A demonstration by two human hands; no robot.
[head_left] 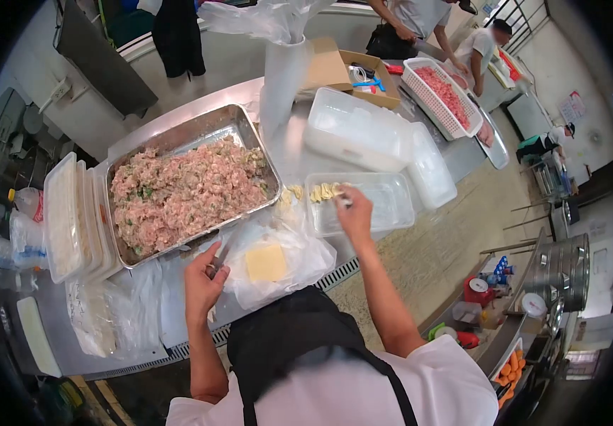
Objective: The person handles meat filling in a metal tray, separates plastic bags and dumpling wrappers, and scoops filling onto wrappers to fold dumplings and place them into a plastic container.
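My left hand (205, 279) is beside a stack of square yellow dough wrappers (266, 263) on a clear plastic bag (310, 252). Its thumb and forefinger are apart; a small dark patch shows between them, too unclear to name. My right hand (355, 216) reaches over a clear plastic box (384, 221), fingers bent together around something small and pale that I cannot make out. Close to its fingertips, folded dumplings (323, 192) line the box's far left corner. Beyond my left hand, a steel tray (276, 181) holds pink minced filling with green bits (185, 192).
Stacked lidded boxes (65, 220) stand left of the tray. Translucent containers (356, 131), a cardboard box (374, 67) and a white basket of pink meat (441, 96) are farther back. Co-workers (473, 57) stand at the far end. The table's slotted edge (338, 273) lies close to me.
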